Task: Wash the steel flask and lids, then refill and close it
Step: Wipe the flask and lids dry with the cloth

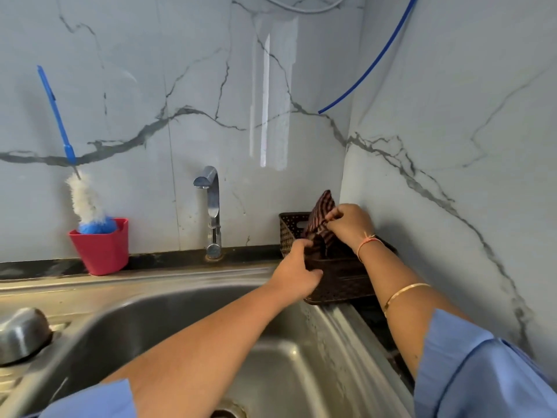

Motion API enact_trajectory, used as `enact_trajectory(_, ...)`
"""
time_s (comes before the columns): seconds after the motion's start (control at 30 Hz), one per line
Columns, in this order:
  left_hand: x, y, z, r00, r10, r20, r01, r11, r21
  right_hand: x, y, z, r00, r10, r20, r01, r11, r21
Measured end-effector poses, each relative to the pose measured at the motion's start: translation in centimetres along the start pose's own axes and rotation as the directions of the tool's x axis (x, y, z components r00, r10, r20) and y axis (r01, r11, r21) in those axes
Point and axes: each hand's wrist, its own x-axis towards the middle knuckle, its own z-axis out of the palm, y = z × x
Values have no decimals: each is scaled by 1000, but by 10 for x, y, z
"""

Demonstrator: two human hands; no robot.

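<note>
Item: striped cloth (320,211), pinched in my right hand (351,226). Brown basket (343,286), 2 o'clock of sink (168,315), rim gripped by my left hand (297,277).

The rounded steel shape (21,334) is sitting half off the left edge, too blurred to tell flask from lid. The drain (224,413) is getting clipped by the bottom edge. The cloth (321,218), pinched in the right hand (349,224), is hiding its lower end inside the basket (340,285), and the left hand (297,274) gripping the rim is covering whatever is lying within. The blue hose (370,64) is running out past the top edge.
</note>
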Motion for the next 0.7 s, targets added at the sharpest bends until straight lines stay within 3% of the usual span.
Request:
enact_trajectory(0.13,-7,15,-21,991,-100,-87,81,977,-198,-17,-24,-15,991,8,-133,37,941,335)
enact_trajectory(0.23,-20,27,-41,956,-201,-216,110,922,-371,-36,-49,-21,991,35,-128,41,836,548)
enact_trajectory(0.3,-29,34,-56,914,-307,-264,133,844,-520,-53,-69,-24,994,45,-98,33,742,669)
enact_trajectory(0.4,-54,40,-81,873,-436,-220,160,682,-714,-84,-98,-23,999,46,2,-29,594,804)
enact_trajectory(0.53,-91,29,-115,875,-482,-38,251,521,-816,-124,-127,-11,977,-7,211,-184,465,866)
enact_trajectory(0.63,-118,17,-138,896,-442,39,234,395,-889,-149,-143,9,934,-45,354,-294,463,836)
enact_trajectory(0.7,-132,7,-149,887,-462,-17,186,389,-903,-163,-150,25,906,-54,420,-341,495,800)
